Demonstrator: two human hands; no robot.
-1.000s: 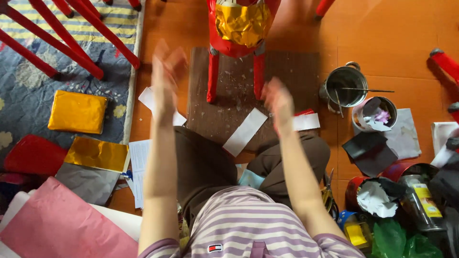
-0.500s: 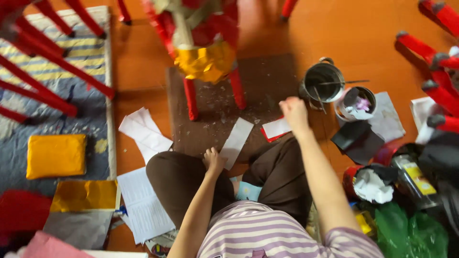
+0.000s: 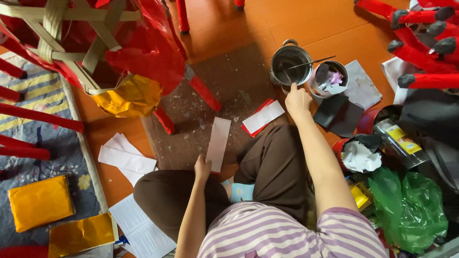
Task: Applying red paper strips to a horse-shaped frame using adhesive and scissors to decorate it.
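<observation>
Gripping a brush (image 3: 306,64) at the steel pot (image 3: 290,61), right hand (image 3: 297,99); left hand (image 3: 202,168) pinching white paper strip (image 3: 218,142)

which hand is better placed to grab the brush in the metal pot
Right. The right hand is already at the metal pot beside the brush; the left hand rests on the white paper strip.
</observation>
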